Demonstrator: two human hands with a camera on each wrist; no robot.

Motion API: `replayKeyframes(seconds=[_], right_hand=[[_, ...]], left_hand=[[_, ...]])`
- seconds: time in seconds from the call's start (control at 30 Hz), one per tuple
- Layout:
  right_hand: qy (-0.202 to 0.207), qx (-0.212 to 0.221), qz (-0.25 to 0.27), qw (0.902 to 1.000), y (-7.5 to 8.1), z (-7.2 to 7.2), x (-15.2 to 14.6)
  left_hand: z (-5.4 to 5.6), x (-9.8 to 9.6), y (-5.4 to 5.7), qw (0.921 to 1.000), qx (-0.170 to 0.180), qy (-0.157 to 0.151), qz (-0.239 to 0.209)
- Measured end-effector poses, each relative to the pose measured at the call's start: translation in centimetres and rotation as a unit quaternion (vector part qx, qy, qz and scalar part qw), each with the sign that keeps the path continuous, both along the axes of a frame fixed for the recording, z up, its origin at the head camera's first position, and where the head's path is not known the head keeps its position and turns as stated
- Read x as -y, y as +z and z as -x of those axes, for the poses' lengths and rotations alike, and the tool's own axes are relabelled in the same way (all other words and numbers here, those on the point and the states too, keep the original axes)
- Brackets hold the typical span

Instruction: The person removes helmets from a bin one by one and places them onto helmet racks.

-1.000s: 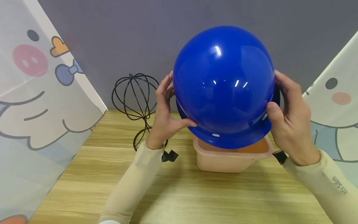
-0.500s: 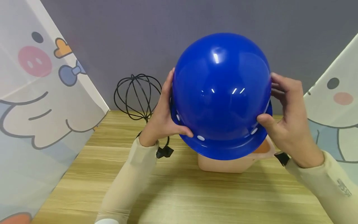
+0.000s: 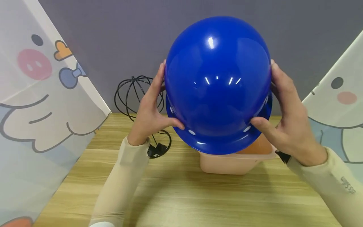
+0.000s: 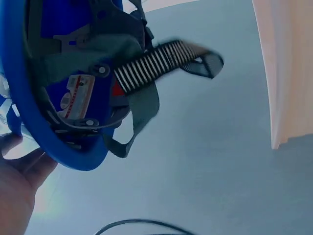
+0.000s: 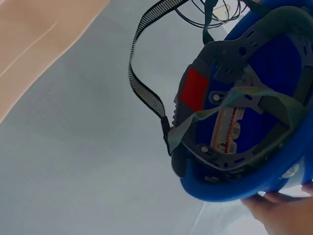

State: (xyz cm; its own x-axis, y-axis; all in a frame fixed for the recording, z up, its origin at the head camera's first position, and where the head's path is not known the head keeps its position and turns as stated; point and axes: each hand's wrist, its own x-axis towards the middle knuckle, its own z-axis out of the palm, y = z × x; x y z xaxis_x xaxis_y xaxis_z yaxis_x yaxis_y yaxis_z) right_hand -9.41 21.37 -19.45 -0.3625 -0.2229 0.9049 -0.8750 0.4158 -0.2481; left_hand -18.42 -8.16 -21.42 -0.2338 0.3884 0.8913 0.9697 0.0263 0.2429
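Observation:
In the head view a glossy blue hard hat [image 3: 218, 85] is held up in the air between both hands, brim toward me. My left hand [image 3: 148, 115] grips its left side, thumb on the brim. My right hand [image 3: 293, 126] grips the right side, thumb near a white oval on the brim. Both wrist views look into the shell: a grey suspension band [image 5: 230, 54] with a red patch, and a striped chin strap [image 4: 156, 63] hanging loose. Fingers behind the shell are partly hidden.
Below and behind the hard hat, a pink plastic bin [image 3: 227, 164] stands on the wooden table [image 3: 198, 201]. A black wire stand with a round cage top [image 3: 133, 79] is at the back left, partly covered by my left hand. A grey wall [image 3: 113, 37] rises behind.
Both hands keep hold of the hard hat. It dipped slightly toward me, then moved up and left, and my left hand now covers more of the wire stand.

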Motion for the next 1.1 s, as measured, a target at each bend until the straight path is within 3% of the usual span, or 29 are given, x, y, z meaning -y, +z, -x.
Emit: replayKeyframes(seconds=[0.23, 0.37, 0.57, 0.87, 1.1], right_hand=[[0.047, -0.013, -0.041, 0.9980, 1.0, 0.5, 0.7], [0.066, -0.023, -0.030, 0.9971, 1.2, 0.9, 1.4], [0.057, -0.055, -0.010, 0.9968, 1.7, 1.5, 3.0], [0.087, -0.069, -0.029, 0.9934, 3.4, 2.8, 5.5], [0.089, -0.060, -0.035, 0.9936, 3.4, 4.6, 6.9]], left_hand=[[-1.0, 1.3, 0.9, 0.9965, -0.030, -0.025, -0.074], [-1.7, 2.1, 1.7, 0.9977, -0.034, -0.014, -0.057], [-2.7, 2.9, 3.1, 0.9980, -0.040, 0.015, -0.047], [-3.6, 4.9, 5.0, 0.9927, 0.031, -0.007, -0.117], [-4.0, 5.9, 6.1, 0.9922, 0.046, -0.002, -0.116]])
